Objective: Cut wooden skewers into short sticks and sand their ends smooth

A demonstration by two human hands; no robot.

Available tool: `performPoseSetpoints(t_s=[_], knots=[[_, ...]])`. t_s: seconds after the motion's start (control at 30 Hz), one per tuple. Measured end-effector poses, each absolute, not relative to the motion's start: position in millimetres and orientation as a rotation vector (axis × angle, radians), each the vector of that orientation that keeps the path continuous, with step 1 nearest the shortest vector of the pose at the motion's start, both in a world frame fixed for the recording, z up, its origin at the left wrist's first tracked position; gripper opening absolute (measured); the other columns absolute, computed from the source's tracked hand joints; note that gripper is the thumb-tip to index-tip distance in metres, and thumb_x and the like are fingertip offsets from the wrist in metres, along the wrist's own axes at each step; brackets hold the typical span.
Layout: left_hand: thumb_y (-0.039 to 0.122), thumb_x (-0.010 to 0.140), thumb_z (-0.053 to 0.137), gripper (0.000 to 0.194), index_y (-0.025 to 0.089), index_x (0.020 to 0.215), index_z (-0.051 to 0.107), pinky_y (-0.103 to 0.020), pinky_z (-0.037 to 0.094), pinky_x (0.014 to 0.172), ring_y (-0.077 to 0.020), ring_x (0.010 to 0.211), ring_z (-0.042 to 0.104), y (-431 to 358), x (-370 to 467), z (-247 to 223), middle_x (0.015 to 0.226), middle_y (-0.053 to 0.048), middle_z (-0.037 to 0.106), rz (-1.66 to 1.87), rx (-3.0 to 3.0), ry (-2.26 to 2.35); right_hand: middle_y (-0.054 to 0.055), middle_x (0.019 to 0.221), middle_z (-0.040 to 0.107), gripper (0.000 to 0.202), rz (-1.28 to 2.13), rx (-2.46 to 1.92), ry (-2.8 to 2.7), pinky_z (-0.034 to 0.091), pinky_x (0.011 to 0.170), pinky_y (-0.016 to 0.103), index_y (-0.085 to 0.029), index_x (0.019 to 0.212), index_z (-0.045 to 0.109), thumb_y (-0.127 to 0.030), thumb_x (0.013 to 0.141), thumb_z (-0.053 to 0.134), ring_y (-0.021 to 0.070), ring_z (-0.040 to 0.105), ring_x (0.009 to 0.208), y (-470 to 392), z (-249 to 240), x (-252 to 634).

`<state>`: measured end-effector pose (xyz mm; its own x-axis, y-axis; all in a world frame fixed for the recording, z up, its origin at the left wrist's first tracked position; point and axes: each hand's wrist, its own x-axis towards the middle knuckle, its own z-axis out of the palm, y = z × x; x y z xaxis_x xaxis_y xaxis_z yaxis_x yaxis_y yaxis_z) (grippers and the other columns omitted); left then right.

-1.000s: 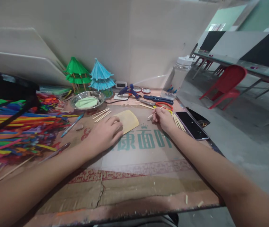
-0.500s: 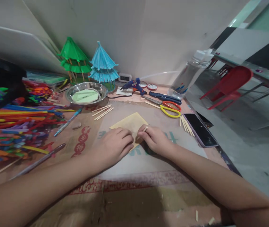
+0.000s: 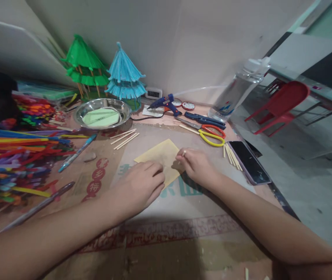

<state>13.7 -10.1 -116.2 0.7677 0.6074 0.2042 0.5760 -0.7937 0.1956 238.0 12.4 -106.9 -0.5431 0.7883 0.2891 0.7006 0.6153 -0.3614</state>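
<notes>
A square of yellow paper (image 3: pixel 166 149) lies turned like a diamond at the middle of the covered table. My left hand (image 3: pixel 145 181) rests on its lower left part, fingers curled together; whatever is under them is hidden. Over the paper's right corner, my right hand (image 3: pixel 193 163) is closed in a pinch on a small pale stick (image 3: pixel 184 153), whose end shows between the fingers. Short sticks (image 3: pixel 125 139) lie behind my left hand, and more sticks (image 3: pixel 233 156) lie to the right.
Scissors (image 3: pixel 211 134), a glue gun (image 3: pixel 164 104) and a bottle (image 3: pixel 237 91) stand or lie behind. A phone (image 3: pixel 250 162) is at the right edge. Left are a metal bowl (image 3: pixel 125 112), pipe cleaners (image 3: pixel 23 155) and two paper towers, green (image 3: pixel 86 66) and blue (image 3: pixel 125 74).
My right hand has moved slightly right and up, away from my left hand, with the stick. More of the paper shows between the hands. The view has shifted a little.
</notes>
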Motion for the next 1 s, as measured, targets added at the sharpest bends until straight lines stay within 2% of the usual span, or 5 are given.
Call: performPoseSetpoints(t_s=[0.17, 0.3, 0.43, 0.87, 1.0], knots=[[0.027, 0.103, 0.044, 0.025, 0.018, 0.107, 0.067, -0.044, 0.052, 0.088, -0.0267, 0.102, 0.062, -10.5, 13.2, -117.6, 0.106, -0.009, 0.065, 0.439, 2.817, 0.955, 0.006, 0.077, 0.068, 0.031, 0.289, -0.913, -2.547, 0.044, 0.075, 0.033, -0.020, 0.086, 0.061, -0.027, 0.104, 0.037, 0.0197, 0.058, 0.075, 15.3, -107.4, 236.8], [0.026, 0.102, 0.045, 0.025, 0.017, 0.095, 0.067, -0.044, 0.052, 0.088, -0.0264, 0.101, 0.062, -10.9, 13.4, -116.0, 0.105, -0.010, 0.066, 0.412, 2.835, 0.952, 0.007, 0.076, 0.066, 0.031, 0.231, -1.152, -2.439, 0.041, 0.068, 0.031, -0.019, 0.085, 0.060, -0.027, 0.104, 0.036, 0.0196, 0.056, 0.072, 16.8, -106.7, 236.9], [0.026, 0.101, 0.048, 0.022, 0.017, 0.108, 0.067, -0.044, 0.053, 0.088, -0.0269, 0.100, 0.063, -10.6, 14.9, -115.7, 0.106, -0.010, 0.066, 0.445, 2.844, 0.956, 0.006, 0.079, 0.066, 0.032, 0.373, -1.043, -2.532, 0.043, 0.074, 0.031, -0.019, 0.088, 0.061, -0.031, 0.105, 0.036, 0.0187, 0.058, 0.076, 12.8, -105.8, 234.5], [0.025, 0.100, 0.051, 0.019, 0.017, 0.095, 0.067, -0.044, 0.054, 0.087, -0.0267, 0.098, 0.063, -11.1, 16.5, -115.1, 0.102, -0.009, 0.066, 0.395, 2.856, 0.978, 0.009, 0.075, 0.065, 0.034, 0.159, -1.120, -2.459, 0.040, 0.072, 0.033, -0.017, 0.084, 0.061, -0.028, 0.104, 0.036, 0.0211, 0.055, 0.073, 15.9, -106.1, 236.1], [0.025, 0.100, 0.051, 0.020, 0.017, 0.108, 0.067, -0.044, 0.054, 0.088, -0.0270, 0.099, 0.063, -10.7, 17.2, -115.7, 0.105, -0.010, 0.066, 0.473, 2.853, 0.983, 0.007, 0.077, 0.067, 0.033, 0.305, -0.933, -2.517, 0.042, 0.077, 0.032, -0.018, 0.084, 0.060, -0.030, 0.105, 0.037, 0.0196, 0.057, 0.076, 14.2, -106.0, 233.8]])
